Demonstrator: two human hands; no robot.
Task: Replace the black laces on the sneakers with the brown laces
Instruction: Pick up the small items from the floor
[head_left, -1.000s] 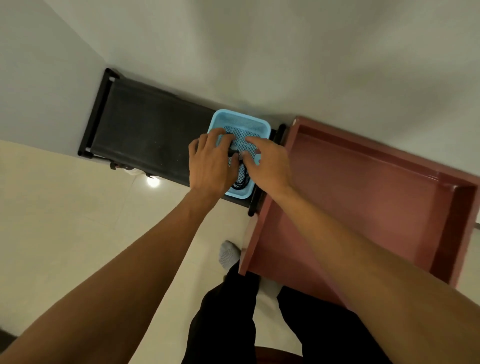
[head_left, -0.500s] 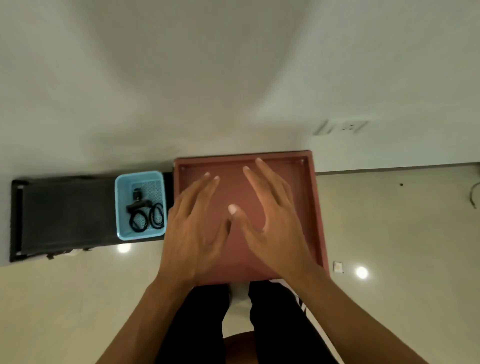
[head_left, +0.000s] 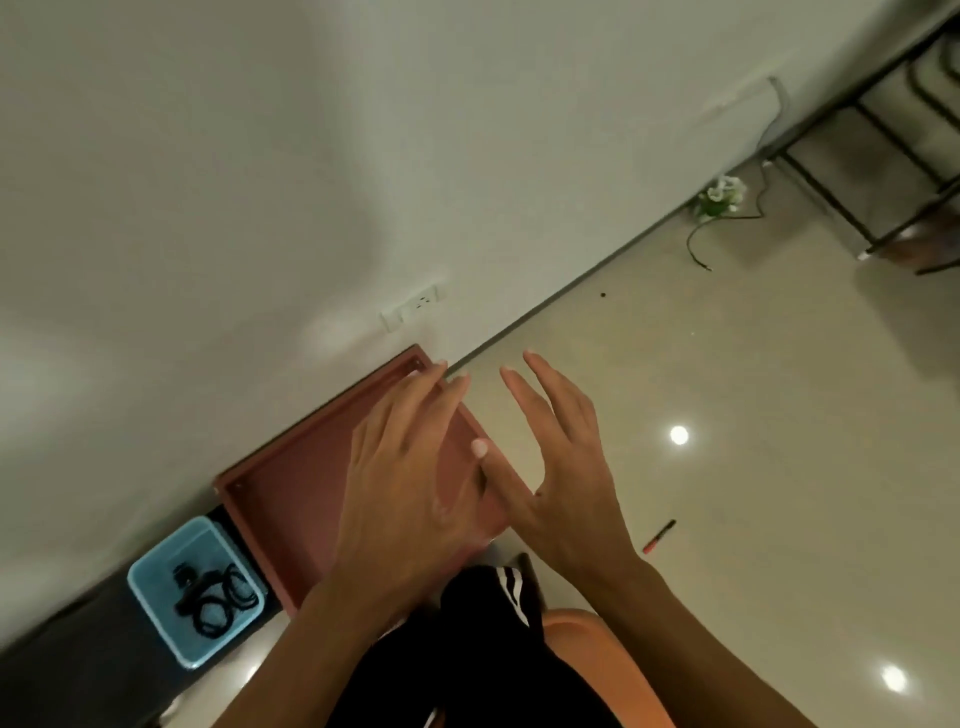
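Head view: the left hand (head_left: 410, 467) hovers at centre frame over the table (head_left: 291, 499), fingers straight and slightly spread, holding nothing. The right hand (head_left: 561, 478) hangs beside it above the glossy floor (head_left: 753, 519), fingers spread, empty. The table is reddish-brown and square, with a raised rim. The black laces (head_left: 218, 597) lie coiled in a blue mesh basket (head_left: 156, 592) at lower left, well apart from both hands.

Pale floor tiles (head_left: 753, 519) shining glossy and mirroring lamp spots, painted wall (head_left: 260, 156) looking matt and smooth, reddish-brown tray (head_left: 291, 509) appearing matt, light-blue basket (head_left: 166, 548) looking like smooth plastic, black cloth trousers (head_left: 467, 665) looking soft, orange seat (head_left: 597, 670) gleaming faintly.
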